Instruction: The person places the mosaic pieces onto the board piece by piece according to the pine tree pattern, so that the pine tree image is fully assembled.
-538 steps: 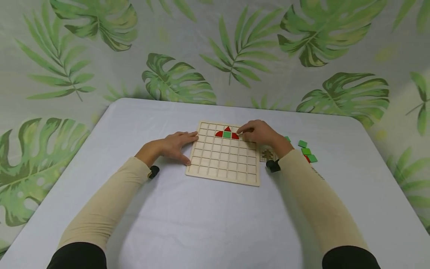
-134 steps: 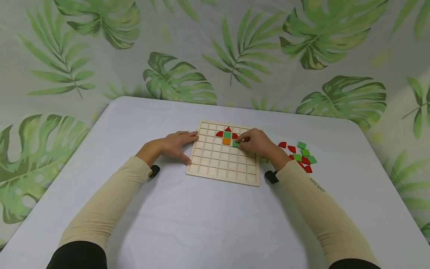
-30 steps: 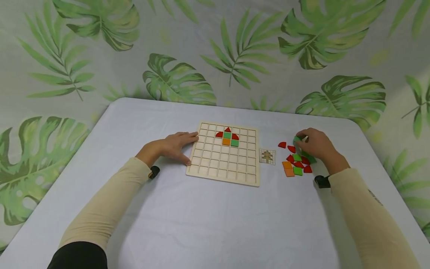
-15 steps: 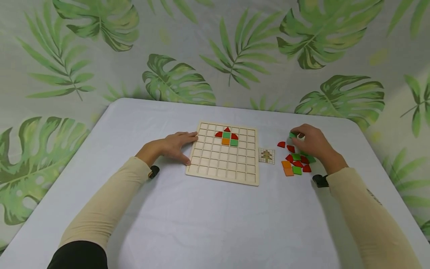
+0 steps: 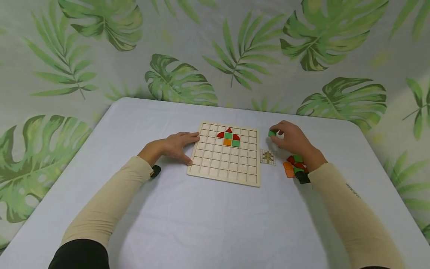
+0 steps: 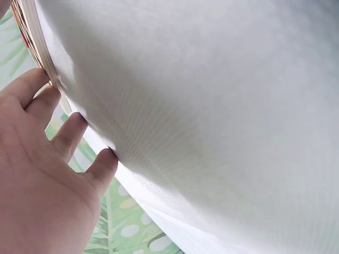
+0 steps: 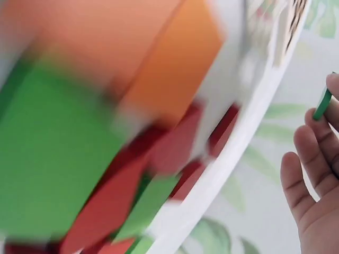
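A wooden grid board (image 5: 215, 164) lies on the white table. My left hand (image 5: 174, 145) rests at its left edge, fingers and thumb spread and touching it. Near the board's top sit a red triangle (image 5: 228, 130), two green squares, an orange square (image 5: 227, 142) and a red rounded piece on either side. Right of the board, my right hand (image 5: 291, 138) pinches a green square tile (image 5: 271, 133) between thumb and fingertips above the table. The right wrist view shows this green tile (image 7: 322, 105) edge-on, with the other fingers loosely extended.
A small pattern card (image 5: 267, 157) with a tree-like figure lies against the board's right side. Under my right wrist are loose orange tiles (image 5: 288, 169), green tiles and red pieces (image 5: 290, 160), partly hidden by the arm. Leaf-printed cloth hangs behind the table.
My right hand has lifted a green tile from the loose pieces and moved left toward the board. Earlier, an orange and a second green square were added there. My left hand stays put.
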`<action>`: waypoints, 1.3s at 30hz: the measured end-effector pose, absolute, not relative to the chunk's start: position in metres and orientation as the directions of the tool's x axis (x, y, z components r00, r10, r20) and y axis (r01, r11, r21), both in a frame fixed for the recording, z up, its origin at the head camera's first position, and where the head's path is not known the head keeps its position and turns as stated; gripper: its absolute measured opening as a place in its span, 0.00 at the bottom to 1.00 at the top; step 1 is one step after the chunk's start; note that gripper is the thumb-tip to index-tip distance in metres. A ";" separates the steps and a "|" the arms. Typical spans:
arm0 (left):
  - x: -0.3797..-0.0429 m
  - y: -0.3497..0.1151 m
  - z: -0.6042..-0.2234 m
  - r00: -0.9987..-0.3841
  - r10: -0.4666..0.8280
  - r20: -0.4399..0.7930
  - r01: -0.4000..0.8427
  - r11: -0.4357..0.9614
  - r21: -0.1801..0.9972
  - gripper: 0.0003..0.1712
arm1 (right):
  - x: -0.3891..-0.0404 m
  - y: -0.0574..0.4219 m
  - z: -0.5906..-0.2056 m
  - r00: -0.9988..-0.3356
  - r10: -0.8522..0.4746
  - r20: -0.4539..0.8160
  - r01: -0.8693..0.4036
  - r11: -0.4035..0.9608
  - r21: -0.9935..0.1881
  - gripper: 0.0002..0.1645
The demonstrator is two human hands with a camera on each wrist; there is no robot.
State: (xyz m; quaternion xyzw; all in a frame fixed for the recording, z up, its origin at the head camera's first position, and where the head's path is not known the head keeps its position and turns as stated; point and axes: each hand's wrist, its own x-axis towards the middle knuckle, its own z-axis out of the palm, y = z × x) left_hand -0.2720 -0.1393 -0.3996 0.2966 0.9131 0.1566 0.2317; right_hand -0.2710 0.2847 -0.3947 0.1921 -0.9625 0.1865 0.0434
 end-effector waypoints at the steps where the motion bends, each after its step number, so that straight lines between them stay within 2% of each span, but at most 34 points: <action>1: -0.272 -0.139 -0.399 -0.717 0.613 -0.331 0.468 0.776 0.423 0.57 | -0.272 0.279 -0.395 -0.919 -0.362 0.156 -0.394 0.853 -0.343 0.18; 12: -0.274 -0.140 -0.401 -0.718 0.611 -0.333 0.468 0.778 0.419 0.57 | -0.279 0.202 -0.394 -0.932 -0.361 -0.001 -0.333 0.859 -0.389 0.21; 16: -0.274 -0.140 -0.402 -0.718 0.614 -0.329 0.471 0.776 0.420 0.57 | -0.281 0.175 -0.394 -0.897 -0.442 0.020 -0.411 0.814 -0.411 0.19; 21: -0.273 -0.139 -0.401 -0.709 0.628 -0.321 0.482 0.764 0.430 0.57 | -0.280 0.150 -0.395 -0.840 -0.540 0.056 -0.517 0.765 -0.384 0.15; 26: -0.273 -0.140 -0.401 -0.715 0.622 -0.319 0.482 0.769 0.420 0.57 | -0.280 0.135 -0.396 -0.825 -0.561 0.064 -0.545 0.761 -0.352 0.12; 32: -0.274 -0.141 -0.401 -0.714 0.624 -0.317 0.487 0.768 0.416 0.57 | -0.283 0.128 -0.399 -0.826 -0.564 0.002 -0.541 0.791 -0.287 0.13; 39: -0.275 -0.142 -0.404 -0.713 0.619 -0.329 0.481 0.773 0.414 0.57 | -0.285 0.129 -0.400 -0.804 -0.594 -0.013 -0.564 0.770 -0.298 0.10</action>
